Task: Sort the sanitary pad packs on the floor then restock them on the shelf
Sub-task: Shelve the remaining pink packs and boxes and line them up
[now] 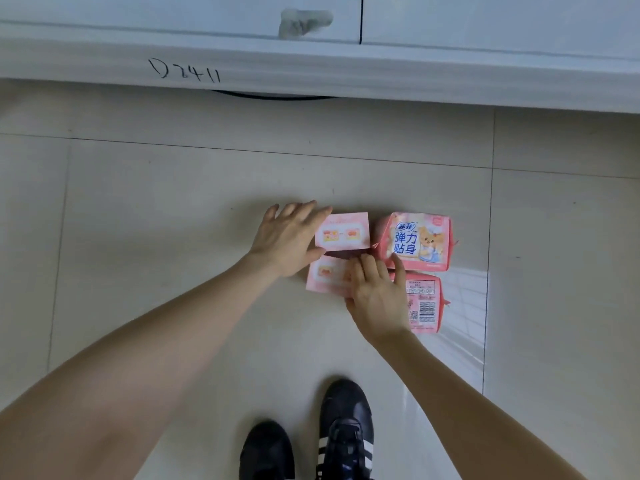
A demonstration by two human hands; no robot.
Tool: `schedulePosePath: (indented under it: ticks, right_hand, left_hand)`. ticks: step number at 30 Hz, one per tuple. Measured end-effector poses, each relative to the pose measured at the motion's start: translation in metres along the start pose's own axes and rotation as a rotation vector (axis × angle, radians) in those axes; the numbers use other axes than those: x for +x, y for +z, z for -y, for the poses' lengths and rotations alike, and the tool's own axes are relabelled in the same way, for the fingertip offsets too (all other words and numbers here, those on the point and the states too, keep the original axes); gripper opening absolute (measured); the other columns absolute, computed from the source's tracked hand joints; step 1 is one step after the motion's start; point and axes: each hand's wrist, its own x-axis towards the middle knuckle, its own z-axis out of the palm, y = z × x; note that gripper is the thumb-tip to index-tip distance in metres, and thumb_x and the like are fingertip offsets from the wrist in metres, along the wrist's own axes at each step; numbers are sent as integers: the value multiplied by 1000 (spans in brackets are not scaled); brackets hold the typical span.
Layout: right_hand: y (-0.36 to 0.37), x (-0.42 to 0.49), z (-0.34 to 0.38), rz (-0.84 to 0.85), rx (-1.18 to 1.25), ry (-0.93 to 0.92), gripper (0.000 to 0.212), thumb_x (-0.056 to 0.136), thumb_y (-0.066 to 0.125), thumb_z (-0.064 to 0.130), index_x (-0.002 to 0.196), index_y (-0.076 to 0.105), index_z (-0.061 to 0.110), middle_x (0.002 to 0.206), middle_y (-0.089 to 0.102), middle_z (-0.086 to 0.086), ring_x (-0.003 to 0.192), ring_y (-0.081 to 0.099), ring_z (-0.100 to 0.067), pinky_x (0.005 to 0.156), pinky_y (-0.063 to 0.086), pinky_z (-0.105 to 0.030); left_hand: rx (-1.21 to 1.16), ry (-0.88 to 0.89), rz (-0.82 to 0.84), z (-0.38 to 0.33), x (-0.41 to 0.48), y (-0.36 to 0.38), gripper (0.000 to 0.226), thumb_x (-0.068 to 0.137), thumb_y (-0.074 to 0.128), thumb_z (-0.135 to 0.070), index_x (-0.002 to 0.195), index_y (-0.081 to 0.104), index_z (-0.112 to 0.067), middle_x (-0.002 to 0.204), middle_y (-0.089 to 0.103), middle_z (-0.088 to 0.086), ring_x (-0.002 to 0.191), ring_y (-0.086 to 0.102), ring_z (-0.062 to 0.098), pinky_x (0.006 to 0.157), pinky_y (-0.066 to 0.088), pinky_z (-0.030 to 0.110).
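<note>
Several pink sanitary pad packs lie in a tight cluster on the tiled floor. A small flat pack [344,232] is at the upper left, and my left hand [289,233] grips its left end with fingers over the top edge and thumb under. A second small pack [327,275] lies below it. My right hand [375,289] rests flat on that pack and on the bigger pack with a barcode [424,304]. A larger pack with a bear picture [415,242] lies at the upper right.
The white shelf base [311,67] with handwritten marking "D2411" runs across the top of the view. My two black shoes [308,441] stand below the packs. A bright window reflection [464,306] lies on the tiles right of the packs.
</note>
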Motion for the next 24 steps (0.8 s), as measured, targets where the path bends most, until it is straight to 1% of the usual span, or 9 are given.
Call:
schedulePosePath:
  ticks: [2,4,7,9,12,15,18,24]
  right_hand:
    - [0,0,1,13,10,4,50,85,61,22,132,50,9,118,57,-4,112,54,-24,116,18,-48]
    - [2,-1,1,27,48,-2,46,85,58,19,129,50,9,116,56,-4,112,53,-25,118,10,-49]
    - [2,-5,-1,-8,89,1,43,78,62,16,120,55,8,109,60,-5,106,57,-26,119,7,-46]
    - [0,-9,-3,-57,121,0,44,70,70,15,112,60,8,104,63,-6,100,60,-26,118,13,-45]
    - [-6,-18,-6,-118,198,-6,47,61,76,11,106,62,6,100,66,-7,95,64,-28,115,27,-46]
    - [-18,-29,-5,-125,250,2,51,58,79,11,106,62,5,101,66,-8,96,64,-30,112,31,-45]
    - [-37,-43,-3,-102,325,34,49,60,77,9,106,61,3,102,66,-10,100,62,-33,112,31,-44]
    - [-88,-78,0,6,385,105,59,71,67,16,127,51,7,124,60,-9,119,53,-28,118,14,-37]
  left_hand:
    - [2,16,2,-1,3,0,77,85,60,-50,150,25,-28,153,32,-1,136,34,24,111,26,46]
    - [3,28,5,-4,7,0,78,83,62,-47,149,27,-24,148,39,-2,131,40,24,108,30,44]
    - [-16,31,49,-8,10,-1,75,83,65,-38,146,30,-19,136,48,3,120,49,27,94,42,41]
    - [-87,19,65,-10,9,-3,70,83,66,-32,143,34,-16,131,49,6,115,51,29,86,47,42]
    - [-219,-4,46,-11,-1,-7,66,83,68,-26,140,37,-11,128,49,10,113,53,32,82,49,44]
    - [-301,-38,0,-9,-17,-16,64,82,69,-25,138,40,-11,127,49,10,108,56,34,79,50,43]
    - [-379,-97,-58,-7,-40,-30,63,81,72,-25,135,44,-10,127,50,10,105,58,36,78,50,43]
    - [-441,-220,-96,-8,-95,-72,59,82,71,-24,133,45,-9,124,50,11,101,58,37,77,49,42]
